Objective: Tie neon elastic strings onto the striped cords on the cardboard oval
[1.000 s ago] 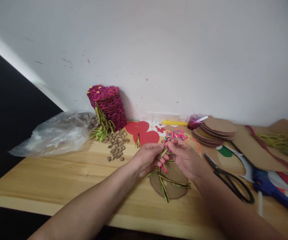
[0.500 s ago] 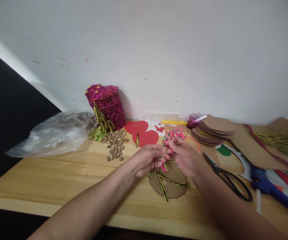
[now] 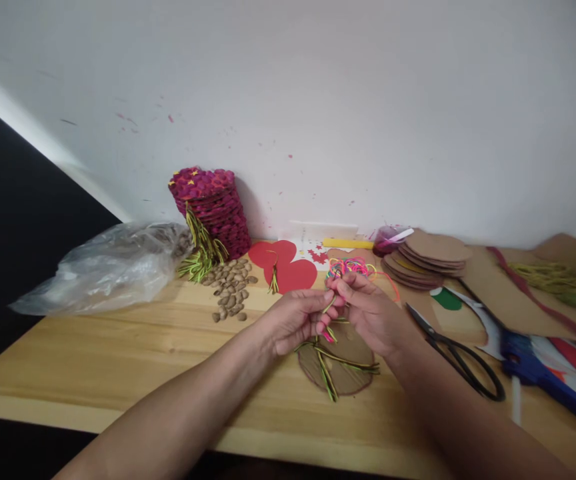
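Observation:
My left hand (image 3: 302,318) is closed in a pinch on a strand of yellow-green and dark yarn (image 3: 329,304). Fingertips of my right hand (image 3: 365,310) meet it there, pinching the same yarn; the exact spot between them is partly hidden. Below the hands lies a cardboard disc (image 3: 353,385) with a dark reddish rim. Several short bundles of the same yarn (image 3: 326,373) are spread across the disc. Right behind my fingers sits a tangle of multicoloured cord (image 3: 351,267).
Red paper hearts (image 3: 295,277), pistachio-like shells (image 3: 231,288), a plastic bag (image 3: 113,270) and a magenta tasselled piece (image 3: 213,213) stand left. To the right are black scissors (image 3: 461,357), a blue-handled tool (image 3: 543,373), stacked cardboard pieces (image 3: 435,250) and a purple-stained cup (image 3: 385,241).
Both hands hold nearly the same pose around the yarn, with only slight finger movement. The whole view has shifted very slightly.

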Motion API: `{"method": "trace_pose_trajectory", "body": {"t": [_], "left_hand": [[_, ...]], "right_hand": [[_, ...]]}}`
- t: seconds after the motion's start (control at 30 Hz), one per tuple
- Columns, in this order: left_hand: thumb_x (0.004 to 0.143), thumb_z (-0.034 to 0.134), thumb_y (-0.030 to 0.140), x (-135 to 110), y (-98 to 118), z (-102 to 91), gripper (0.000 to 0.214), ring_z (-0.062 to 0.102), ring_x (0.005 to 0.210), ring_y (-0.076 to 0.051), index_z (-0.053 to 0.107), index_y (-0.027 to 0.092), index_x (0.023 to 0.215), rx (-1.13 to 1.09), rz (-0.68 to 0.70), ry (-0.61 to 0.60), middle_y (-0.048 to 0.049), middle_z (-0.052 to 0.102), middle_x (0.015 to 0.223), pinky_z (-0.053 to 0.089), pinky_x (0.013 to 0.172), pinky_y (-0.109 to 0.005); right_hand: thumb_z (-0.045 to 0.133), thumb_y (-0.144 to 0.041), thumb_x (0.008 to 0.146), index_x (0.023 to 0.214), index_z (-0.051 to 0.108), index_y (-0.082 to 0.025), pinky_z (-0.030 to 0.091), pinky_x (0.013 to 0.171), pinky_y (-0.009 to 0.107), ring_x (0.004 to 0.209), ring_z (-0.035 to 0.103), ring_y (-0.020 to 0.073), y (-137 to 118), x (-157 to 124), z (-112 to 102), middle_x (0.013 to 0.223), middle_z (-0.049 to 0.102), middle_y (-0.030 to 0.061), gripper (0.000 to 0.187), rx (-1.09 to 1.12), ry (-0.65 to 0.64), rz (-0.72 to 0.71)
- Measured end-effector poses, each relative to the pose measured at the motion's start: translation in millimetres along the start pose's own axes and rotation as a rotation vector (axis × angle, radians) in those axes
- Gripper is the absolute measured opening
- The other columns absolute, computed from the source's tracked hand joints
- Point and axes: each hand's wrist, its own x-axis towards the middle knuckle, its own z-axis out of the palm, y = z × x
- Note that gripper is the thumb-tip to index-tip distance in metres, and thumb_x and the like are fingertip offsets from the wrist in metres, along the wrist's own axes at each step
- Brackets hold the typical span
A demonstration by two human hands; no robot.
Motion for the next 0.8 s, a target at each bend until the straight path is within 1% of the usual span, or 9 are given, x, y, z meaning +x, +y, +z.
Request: {"method": "trace_pose_trajectory", "body": {"t": [0.13, 0.37, 0.5, 0.6, 0.7, 0.8], "left_hand": [[0.084, 0.067, 0.013, -0.7, 0.6, 0.9, 0.01, 0.056, 0.049, -0.003, 0.074, 0.007, 0.09, 0.006, -0.004, 0.013, -0.0031, 0.065, 0.069, 0.045, 0.047, -0.01], [0.085, 0.063, 0.006, -0.6, 2.0, 1.8, 0.011, 0.06, 0.052, -0.004, 0.073, 0.006, 0.087, 0.012, -0.004, -0.005, -0.0047, 0.066, 0.071, 0.048, 0.049, -0.011], [0.084, 0.066, 0.009, -0.1, 1.4, -0.8, 0.01, 0.06, 0.051, -0.003, 0.074, 0.006, 0.089, 0.043, -0.011, -0.004, -0.0051, 0.067, 0.071, 0.047, 0.048, -0.01], [0.085, 0.066, 0.011, 0.4, 1.2, -1.6, 0.01, 0.058, 0.05, -0.003, 0.074, 0.007, 0.09, 0.027, -0.002, -0.011, -0.0044, 0.066, 0.07, 0.046, 0.048, -0.01], [0.088, 0.064, 0.018, 0.9, 1.0, -1.0, 0.014, 0.056, 0.049, -0.003, 0.074, 0.008, 0.089, -0.003, -0.001, -0.01, -0.003, 0.063, 0.068, 0.046, 0.047, -0.01], [0.085, 0.068, 0.021, 1.1, 0.1, -0.4, 0.013, 0.054, 0.047, -0.002, 0.074, 0.01, 0.088, 0.015, 0.019, 0.012, -0.0022, 0.063, 0.067, 0.044, 0.044, -0.01]], "right_hand": [[0.082, -0.028, 0.071, 0.073, 0.06, -0.02, 0.054, 0.056, 0.029, 0.057, 0.06, 0.0113, 0.3, 0.3, -2.1, 0.075, 0.065, -0.0027, 0.023, -0.002, 0.005, -0.006], [0.081, -0.03, 0.074, 0.072, 0.062, -0.02, 0.052, 0.058, 0.026, 0.057, 0.057, 0.0089, 2.3, 2.2, -6.2, 0.077, 0.063, -0.003, 0.022, -0.024, 0.022, -0.015], [0.081, -0.029, 0.073, 0.073, 0.063, -0.02, 0.051, 0.059, 0.025, 0.057, 0.056, 0.0079, 2.7, 3.1, -7.0, 0.077, 0.063, -0.0035, 0.02, -0.025, 0.029, -0.03], [0.081, -0.028, 0.074, 0.074, 0.063, -0.021, 0.051, 0.061, 0.027, 0.058, 0.058, 0.0091, 2.6, 3.4, -7.7, 0.077, 0.063, -0.0039, 0.018, -0.017, 0.016, -0.028], [0.079, -0.029, 0.075, 0.074, 0.062, -0.022, 0.05, 0.061, 0.03, 0.058, 0.059, 0.0108, 2.6, 3.2, -8.1, 0.077, 0.063, -0.0038, 0.019, -0.03, 0.01, -0.021], [0.079, -0.031, 0.076, 0.075, 0.061, -0.022, 0.05, 0.062, 0.031, 0.059, 0.06, 0.0122, 3.1, 3.0, -8.5, 0.076, 0.062, -0.0033, 0.019, -0.055, 0.003, -0.023]]}}
